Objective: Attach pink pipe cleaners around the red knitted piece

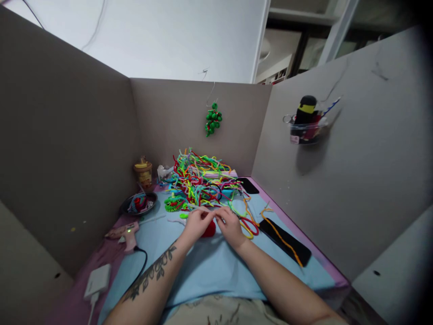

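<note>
My left hand [199,222] and my right hand [230,224] meet low over the blue cloth, fingertips pinched together. Whatever is between them is too small to make out; a pale thin strip shows just behind the left fingers. Below the fingertips is a red fuzzy piece [209,231], partly hidden by my left hand; I cannot tell whether it is held. Close behind lies a green fuzzy piece with red and white parts [175,204]. Scissors with red and yellow handles [249,227] lie beside my right hand.
A big heap of coloured pipe cleaners [199,178] fills the back. On the left are a pink glue gun [127,234], a dark bowl [126,206] and a white power block [98,280]. An orange strand crosses a black slab [297,246] at right. Grey panels [199,95] surround the table.
</note>
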Demonstrator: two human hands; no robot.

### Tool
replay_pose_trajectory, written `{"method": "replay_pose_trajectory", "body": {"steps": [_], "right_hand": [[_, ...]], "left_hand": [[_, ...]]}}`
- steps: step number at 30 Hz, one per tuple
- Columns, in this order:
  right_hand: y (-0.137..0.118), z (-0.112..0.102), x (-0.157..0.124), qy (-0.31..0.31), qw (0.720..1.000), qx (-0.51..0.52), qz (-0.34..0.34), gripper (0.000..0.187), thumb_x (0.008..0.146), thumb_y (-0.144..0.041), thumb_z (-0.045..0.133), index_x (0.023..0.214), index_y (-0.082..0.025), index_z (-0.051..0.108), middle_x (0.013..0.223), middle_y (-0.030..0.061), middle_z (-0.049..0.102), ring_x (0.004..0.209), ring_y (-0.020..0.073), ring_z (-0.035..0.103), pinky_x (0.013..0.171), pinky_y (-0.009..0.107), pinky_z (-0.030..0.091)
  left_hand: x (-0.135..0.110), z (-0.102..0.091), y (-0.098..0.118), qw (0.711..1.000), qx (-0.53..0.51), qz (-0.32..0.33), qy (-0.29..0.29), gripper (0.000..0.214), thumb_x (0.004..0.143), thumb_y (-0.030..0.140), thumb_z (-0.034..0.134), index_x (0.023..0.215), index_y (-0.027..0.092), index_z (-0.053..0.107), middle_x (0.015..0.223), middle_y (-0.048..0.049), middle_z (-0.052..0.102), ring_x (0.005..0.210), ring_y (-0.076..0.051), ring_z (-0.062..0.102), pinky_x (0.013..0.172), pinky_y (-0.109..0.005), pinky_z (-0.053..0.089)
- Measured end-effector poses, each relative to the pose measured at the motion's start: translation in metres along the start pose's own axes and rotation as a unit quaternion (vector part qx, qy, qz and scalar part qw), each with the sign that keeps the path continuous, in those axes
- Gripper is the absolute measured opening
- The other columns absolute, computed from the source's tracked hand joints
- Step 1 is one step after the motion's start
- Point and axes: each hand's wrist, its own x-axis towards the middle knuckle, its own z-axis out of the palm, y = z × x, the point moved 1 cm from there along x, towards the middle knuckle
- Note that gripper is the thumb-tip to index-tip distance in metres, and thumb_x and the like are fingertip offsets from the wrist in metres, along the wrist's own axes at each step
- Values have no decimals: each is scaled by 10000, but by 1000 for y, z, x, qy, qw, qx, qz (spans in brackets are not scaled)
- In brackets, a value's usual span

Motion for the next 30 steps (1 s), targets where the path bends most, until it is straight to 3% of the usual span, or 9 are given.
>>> {"method": "replay_pose_trajectory", "body": {"steps": [4, 9, 16, 30], "right_hand": [[0, 3, -3, 6, 1000, -10, -1, 216, 823, -122, 458, 913, -209, 633, 875, 66, 574, 829, 188, 559, 770, 323, 464], [-5, 1, 0, 6, 999, 48, -11, 166, 819, -140, 467, 885, -205, 604, 841, 55, 566, 819, 181, 542, 746, 317, 461], [-8, -3, 5, -8, 995, 99, 27, 129, 857, -213, 470, 846, -201, 599, 812, 48, 580, 783, 172, 533, 693, 297, 448], [0, 0, 5, -77, 984, 154, 47, 200, 874, -278, 460, 889, -192, 639, 839, 47, 630, 818, 174, 573, 750, 304, 462]], "left_hand": [[-1, -2, 2, 999, 19, 22, 21, 273, 786, 377, 540, 655, 164, 648, 672, -23, 667, 677, -158, 613, 656, -249, 444], [-2, -6, 5, 996, 48, 64, 25, 260, 813, 357, 514, 680, 171, 638, 687, -21, 659, 684, -152, 604, 674, -250, 439], [0, -12, 2, 988, 70, 139, -10, 235, 842, 337, 489, 777, 171, 642, 770, -50, 658, 738, -157, 600, 692, -254, 448], [-3, -12, 2, 978, 77, 186, -47, 170, 843, 180, 447, 910, 191, 603, 903, -59, 645, 858, -168, 586, 786, -299, 461]]}}
